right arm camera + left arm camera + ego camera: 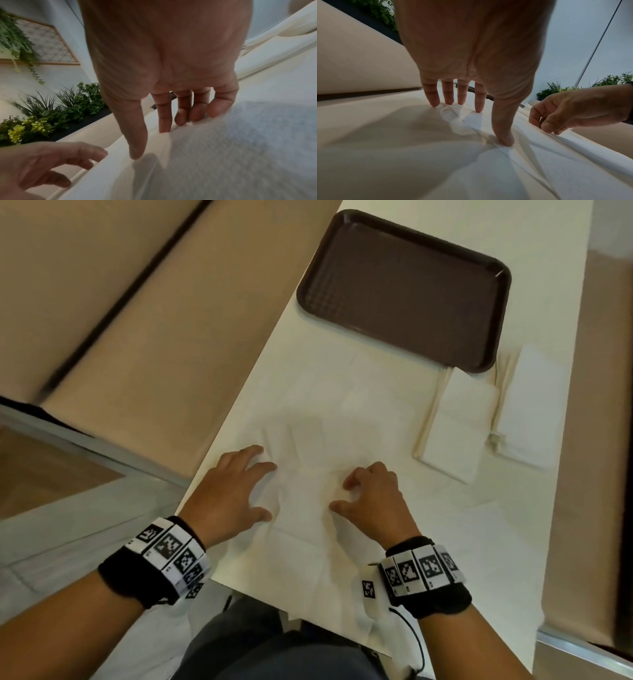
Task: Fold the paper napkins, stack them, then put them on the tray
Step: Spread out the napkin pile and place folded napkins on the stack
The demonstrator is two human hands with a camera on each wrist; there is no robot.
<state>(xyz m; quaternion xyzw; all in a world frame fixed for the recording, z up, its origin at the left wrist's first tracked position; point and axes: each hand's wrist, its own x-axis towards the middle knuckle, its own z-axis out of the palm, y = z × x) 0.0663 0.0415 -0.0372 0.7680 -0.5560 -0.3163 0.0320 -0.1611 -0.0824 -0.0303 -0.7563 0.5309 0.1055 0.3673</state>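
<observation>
A large unfolded white paper napkin [329, 460] is spread flat across the near half of the long cream-coloured table [534, 525], its creases faintly seen, its near edge lying at the table's near edge. The left hand [233, 494] is planted on the napkin's left part, close to the table's left edge — fingers [431, 94] straight and spread, tips pressed down onto the paper, thumb set apart and pressed on a crease, as shown in the left wrist view. The right hand [373, 494] is held just beside it to the right, over the middle of the napkin; its fingers [164, 115] are bent downward with tips touching the sheet, the thumb hanging apart from them — whether any paper is actually nipped cannot be told, since the right wrist view is blurred there. The paper between the two hands is slightly rumpled. At the far end of the table the dark brown rectangular plastic tray [404, 285] is seen, nothing lying in it. By the tray's near right corner, toward the table's right edge, two folded white napkins [459, 422] are laid side by side, well apart from both hands. Black wristbands with black-and-white square markers [171, 556] are worn on both wrists.
</observation>
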